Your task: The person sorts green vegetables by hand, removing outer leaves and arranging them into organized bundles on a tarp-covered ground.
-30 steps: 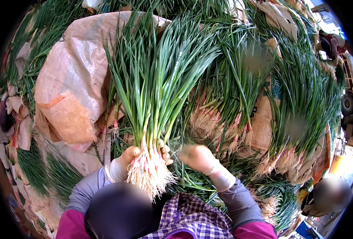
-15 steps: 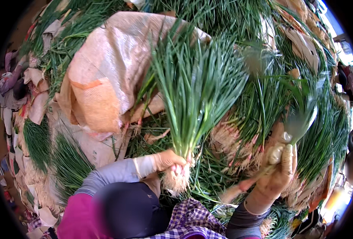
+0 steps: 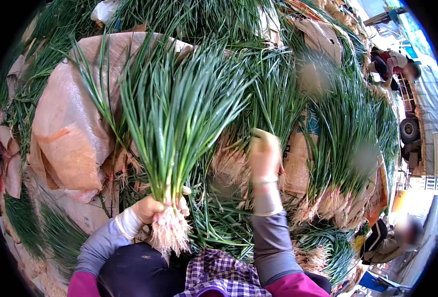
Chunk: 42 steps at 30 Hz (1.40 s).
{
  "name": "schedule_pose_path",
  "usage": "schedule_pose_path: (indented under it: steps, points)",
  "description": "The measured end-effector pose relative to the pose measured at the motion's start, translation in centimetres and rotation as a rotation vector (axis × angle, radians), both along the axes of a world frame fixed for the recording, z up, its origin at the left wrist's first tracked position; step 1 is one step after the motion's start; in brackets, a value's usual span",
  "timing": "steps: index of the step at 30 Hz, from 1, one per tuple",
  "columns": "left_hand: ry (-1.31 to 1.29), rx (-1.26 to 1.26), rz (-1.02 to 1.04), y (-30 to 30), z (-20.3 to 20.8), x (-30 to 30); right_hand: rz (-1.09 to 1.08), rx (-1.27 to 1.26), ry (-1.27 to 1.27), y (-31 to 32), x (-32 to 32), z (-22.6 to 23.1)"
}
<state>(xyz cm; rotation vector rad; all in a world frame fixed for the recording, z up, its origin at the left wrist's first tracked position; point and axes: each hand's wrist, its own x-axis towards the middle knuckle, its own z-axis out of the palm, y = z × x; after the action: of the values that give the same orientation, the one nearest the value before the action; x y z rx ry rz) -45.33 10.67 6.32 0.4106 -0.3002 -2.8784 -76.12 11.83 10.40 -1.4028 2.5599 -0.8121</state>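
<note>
My left hand (image 3: pixel 148 210), in a pale glove, is closed around a thick bunch of green onions (image 3: pixel 177 123) just above the roots. Its long green leaves fan upward and its pale roots hang below my fist. My right hand (image 3: pixel 265 157), also gloved, is raised to the right of this bunch. It is in front of more green onions (image 3: pixel 233 158) lying with pinkish-white stems and stringy roots toward me. Motion blurs the right hand and most of its fingers are hidden, so I cannot see whether it grips anything.
A large woven sack (image 3: pixel 73 119) lies at the left. Loose green leaves (image 3: pixel 221 222) cover the ground before my knees. More green onion heaps (image 3: pixel 347 133) stand at the right, beside a woven sack piece (image 3: pixel 296 166). Other people (image 3: pixel 392 64) and a vehicle wheel (image 3: pixel 409 129) are beyond.
My right hand has moved left and farther from me; the blurred onion stalk seen by it earlier no longer shows there. The held bunch sits farther left in view, and the whole view has shifted.
</note>
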Motion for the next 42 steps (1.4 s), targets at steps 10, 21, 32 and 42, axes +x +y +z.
schedule_pose_path:
  steps: [10,21,32,42]
  points:
    - [-0.091,-0.117,-0.027,-2.1,5.2,-0.3,-0.161,0.303,-0.527,5.3,-8.5,3.8]
    - [-0.231,0.049,-0.138,0.1,-0.5,-0.4,0.061,0.203,-1.619,6.4,6.9,-0.9]
    - [-0.267,0.005,-0.155,1.0,-2.6,-0.1,0.091,0.501,-1.125,4.5,10.9,-1.1]
    - [-0.106,0.267,0.092,0.2,2.5,-1.5,0.515,0.591,0.055,7.5,2.2,-5.2]
